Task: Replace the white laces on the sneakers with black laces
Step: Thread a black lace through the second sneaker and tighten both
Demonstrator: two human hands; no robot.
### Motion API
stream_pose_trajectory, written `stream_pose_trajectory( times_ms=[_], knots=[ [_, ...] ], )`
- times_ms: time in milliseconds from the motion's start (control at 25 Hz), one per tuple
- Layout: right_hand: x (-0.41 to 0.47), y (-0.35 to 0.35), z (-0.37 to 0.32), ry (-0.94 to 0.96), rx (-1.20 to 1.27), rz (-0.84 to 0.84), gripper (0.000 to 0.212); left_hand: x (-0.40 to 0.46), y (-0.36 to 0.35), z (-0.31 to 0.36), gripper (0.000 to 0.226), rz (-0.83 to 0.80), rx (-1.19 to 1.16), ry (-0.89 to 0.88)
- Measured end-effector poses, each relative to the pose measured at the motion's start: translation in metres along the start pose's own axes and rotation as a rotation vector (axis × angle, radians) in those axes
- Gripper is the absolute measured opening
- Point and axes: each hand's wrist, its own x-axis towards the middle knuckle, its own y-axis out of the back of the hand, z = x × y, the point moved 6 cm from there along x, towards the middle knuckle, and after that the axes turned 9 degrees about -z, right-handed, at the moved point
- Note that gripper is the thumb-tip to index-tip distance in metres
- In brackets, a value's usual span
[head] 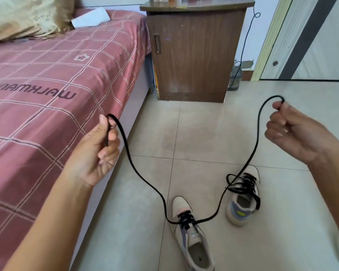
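We read one line of dark capital letters on the pink checked bedspread (47, 79), at our nine o'clock. They lie upside down to us and look like "MARKWUAW", running off the left edge. The small tongue label (194, 234) on the near sneaker (192, 237) is too tiny to read.

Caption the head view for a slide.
Both hands, left and right, pull a black lace through the nearer sneaker.

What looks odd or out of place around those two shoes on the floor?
The far sneaker lies askew, its black lace loose and untied. The near sneaker is only laced at its lower eyelets; each hand holds an end of its long black lace.
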Motion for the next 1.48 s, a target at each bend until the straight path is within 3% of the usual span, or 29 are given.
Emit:
stream_pose_trajectory(
  times_ms=[40, 160, 320, 480, 560, 760, 920, 1280, 1480],
  knots=[
    [0.000, 0.000, 0.024, -0.073, 0.007, 0.002, 0.014, 0.000, -0.001, -0.018, 0.021, 0.120, 0.076, 0.037],
    [-0.004, 0.022, 0.103, -0.289, 0.068, 0.091, 0.013, -0.005, 0.023, -0.092, 0.007, 0.232, 0.054, 0.261],
    [-0.034, 0.053, 0.216, -0.596, -0.136, 0.164, 0.019, -0.035, 0.058, -0.194, 0.009, 0.340, 0.165, 0.580],
    [-0.078, 0.050, 0.275, -0.753, -0.149, 0.120, 0.007, -0.072, 0.066, -0.270, 0.008, 0.476, 0.196, 0.708],
    [-0.091, 0.049, 0.290, -0.816, -0.307, 0.084, 0.008, -0.081, 0.068, -0.290, 0.013, 0.526, 0.167, 0.713],
    [-0.087, 0.044, 0.303, -0.713, -0.255, 0.209, 0.013, -0.080, 0.074, -0.296, 0.015, 0.592, 0.173, 0.672],
    [-0.077, 0.032, 0.302, -0.670, -0.421, 0.146, 0.019, -0.079, 0.074, -0.295, 0.017, 0.577, 0.254, 0.620],
    [-0.073, 0.030, 0.304, -0.688, -0.532, 0.037, 0.020, -0.075, 0.071, -0.296, 0.013, 0.508, 0.322, 0.609],
    [-0.075, 0.028, 0.308, -0.589, -0.727, 0.021, 0.006, -0.075, 0.070, -0.293, 0.011, 0.477, 0.386, 0.617]
  ],
)
